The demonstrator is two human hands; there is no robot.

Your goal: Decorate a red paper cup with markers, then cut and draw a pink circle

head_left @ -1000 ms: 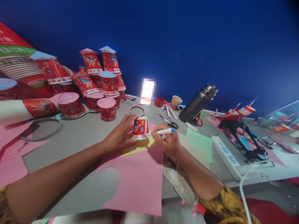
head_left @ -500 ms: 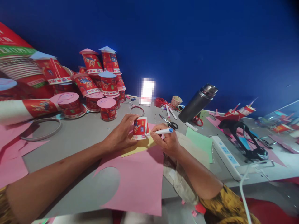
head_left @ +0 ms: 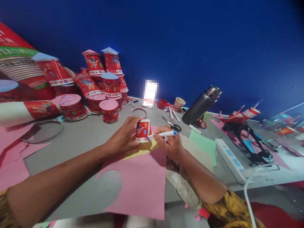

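A red paper cup [head_left: 143, 130] with a white rim band stands upside down in my left hand [head_left: 123, 136], whose fingers and thumb close round its left side. My right hand [head_left: 169, 142] grips a white marker [head_left: 165, 134] with a blue end; its tip meets the lower right of the cup's band. Beneath the hands lie a yellow sheet [head_left: 133, 154] and a large pink sheet [head_left: 142, 180] with a round cut-out. Black scissors [head_left: 174, 126] rest just beyond my right hand.
Decorated red cups [head_left: 110, 85] with paper tops are stacked at the back left. A dark flask [head_left: 200, 106] stands tilted in view behind the scissors. At the right are a green sheet [head_left: 203, 144], a white power strip [head_left: 230, 158] and a black stand [head_left: 247, 142]. Cloth [head_left: 185, 182] lies beside my right forearm.
The cup appears turned slightly in my left hand, its printed label shifted a little to the right. Both hands keep their hold. The whole view has shifted very slightly.
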